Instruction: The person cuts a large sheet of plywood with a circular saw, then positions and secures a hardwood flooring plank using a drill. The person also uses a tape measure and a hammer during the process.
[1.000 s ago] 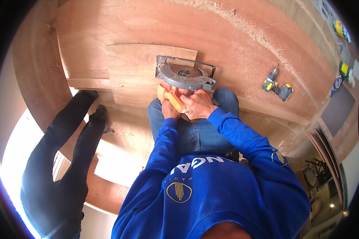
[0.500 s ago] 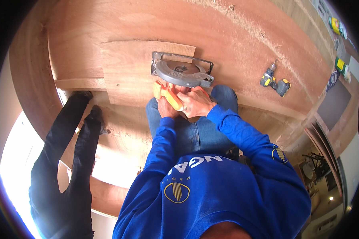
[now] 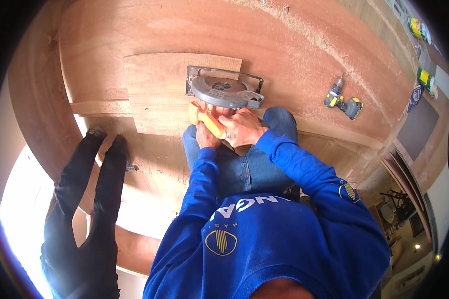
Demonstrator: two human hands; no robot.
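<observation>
A circular saw (image 3: 225, 92) with a grey blade guard and an orange body stands on a loose plywood board (image 3: 154, 89). The saw's flat base plate rests near the board's right end. My right hand (image 3: 243, 128) is closed around the saw's orange handle. On the other side of the handle, my left hand (image 3: 208, 135) is also closed on the saw, its fingers partly hidden behind the orange body. The loose board lies on a larger reddish plywood sheet (image 3: 294, 65), just beyond my knees. The blade's lower edge is out of sight.
A black-and-yellow cordless drill (image 3: 342, 99) lies on the sheet at the right. Sawdust (image 3: 329, 50) streaks the wood. At the left stands another person in black trousers (image 3: 85, 219). Green-and-yellow containers (image 3: 419, 29) and a grey sheet (image 3: 417, 130) lie at far right.
The other person's feet have shifted slightly, the left-hand one drawn back. The saw and loose board appear slightly further left in view. Both hands keep their grip.
</observation>
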